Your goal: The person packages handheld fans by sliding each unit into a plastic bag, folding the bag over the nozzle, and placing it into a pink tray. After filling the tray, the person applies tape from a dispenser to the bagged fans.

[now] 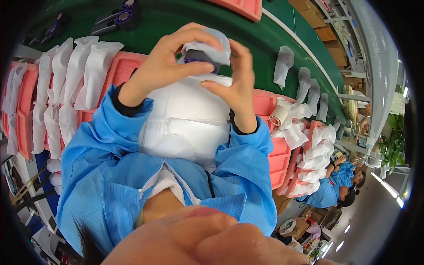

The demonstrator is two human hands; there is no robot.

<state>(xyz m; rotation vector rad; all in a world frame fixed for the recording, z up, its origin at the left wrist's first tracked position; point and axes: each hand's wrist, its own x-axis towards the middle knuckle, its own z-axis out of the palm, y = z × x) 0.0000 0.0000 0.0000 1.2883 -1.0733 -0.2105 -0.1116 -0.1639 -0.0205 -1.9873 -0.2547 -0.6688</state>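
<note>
My left hand (165,62) is closed on a dark grey and purple cylindrical part (198,55), its thumb in front and its fingers over the top. A thin white wrapping sheet (217,37) covers the upper side of the part. My right hand (240,88) curves around the right side with thumb and fingers apart, its fingertips near the edge of the wrap and slightly blurred. Directly below both hands lies a stack of white sheets (187,104) in front of my body. The far side of the part is hidden.
Pink trays (121,73) with white-wrapped pieces (98,66) stand at left; more wrapped pieces (316,148) fill trays at right. Unwrapped purple-grey parts (125,20) and wrapped ones (283,64) lie on the green table (260,44). A tape roll (278,115) sits at right. Co-workers in blue (340,176) are beyond.
</note>
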